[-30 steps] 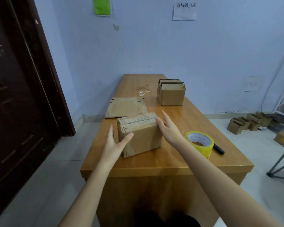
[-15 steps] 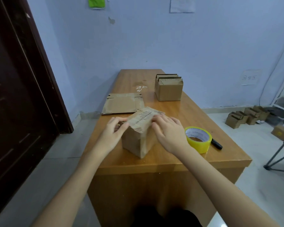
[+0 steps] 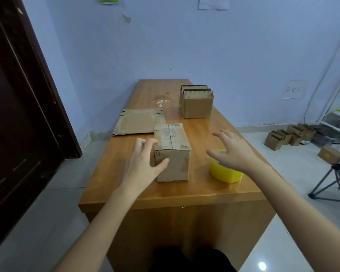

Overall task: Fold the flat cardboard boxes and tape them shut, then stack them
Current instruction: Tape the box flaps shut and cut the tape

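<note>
- Centrally, the tabletop (image 3: 185,195) carries everything noted below.
- Flat cardboard (image 3: 137,121) lies at 11 o'clock from the folded box.
- Open box (image 3: 196,104) stands at 1 o'clock, well apart.
- Folded box (image 3: 172,152) stands upright near the front edge, flaps closed.
- Left hand (image 3: 143,163): fingers curled on the box's left side, thumb on its front.
- Right hand (image 3: 232,152): fingers spread wide, holding nothing, over the yellow tape roll (image 3: 225,171) at 3 o'clock.

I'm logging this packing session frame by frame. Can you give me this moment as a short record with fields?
near box: folded box, upright on wooden table, top flaps closed
left hand: left hand grips the box's near left corner
right hand: right hand open, above yellow tape roll, holding nothing
flat stock: flat cardboard behind the box
far box: open box at far right of table
</note>
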Tool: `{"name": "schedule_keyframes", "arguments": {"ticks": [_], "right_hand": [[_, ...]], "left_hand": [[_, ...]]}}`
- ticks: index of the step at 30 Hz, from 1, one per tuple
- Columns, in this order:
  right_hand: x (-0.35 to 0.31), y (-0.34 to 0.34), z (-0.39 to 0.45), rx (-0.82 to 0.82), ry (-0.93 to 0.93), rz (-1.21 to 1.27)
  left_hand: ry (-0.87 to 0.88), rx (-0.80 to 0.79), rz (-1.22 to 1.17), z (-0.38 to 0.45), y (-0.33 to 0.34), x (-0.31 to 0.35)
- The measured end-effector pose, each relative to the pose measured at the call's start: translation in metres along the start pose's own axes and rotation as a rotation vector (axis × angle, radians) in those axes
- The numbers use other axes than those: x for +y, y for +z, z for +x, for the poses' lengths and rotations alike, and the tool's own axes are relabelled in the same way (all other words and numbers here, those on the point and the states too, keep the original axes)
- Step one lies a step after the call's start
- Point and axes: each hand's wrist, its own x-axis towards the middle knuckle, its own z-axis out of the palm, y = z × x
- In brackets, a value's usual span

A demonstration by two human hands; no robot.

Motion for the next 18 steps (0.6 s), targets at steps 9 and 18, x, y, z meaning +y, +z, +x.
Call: {"name": "schedule_keyframes", "arguments": {"ticks": [9, 18], "right_hand": [[0.047, 0.01, -0.027, -0.208, 0.06, 0.001], [0.057, 0.017, -0.043, -0.033, -0.002, 0.498]], "left_hand": [[0.498, 0.113, 0.127, -0.014, 0.002, 0.051], [0.342, -0.119, -0.097, -0.009, 0.022, 0.075]]}}
